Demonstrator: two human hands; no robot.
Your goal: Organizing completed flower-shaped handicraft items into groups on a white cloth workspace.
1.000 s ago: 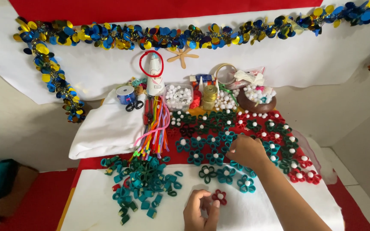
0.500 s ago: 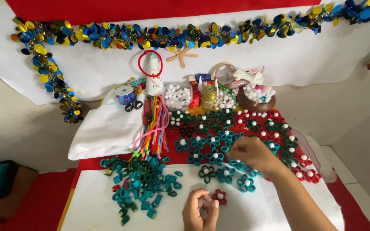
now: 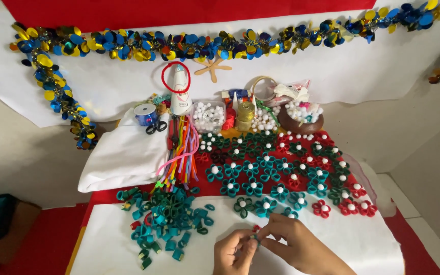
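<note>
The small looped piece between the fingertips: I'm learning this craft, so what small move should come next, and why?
Probably set the small looped piece down on the white sheet beside the finished flowers. Both the left hand and the right hand pinch it just below that row, and the pile of loose teal loops lies within easy reach on the left.

Left hand [image 3: 234, 253] and right hand [image 3: 295, 243]: fingertips pinched together in one shared grip, left knuckles curled below it, right forearm trailing off lower right.
</note>
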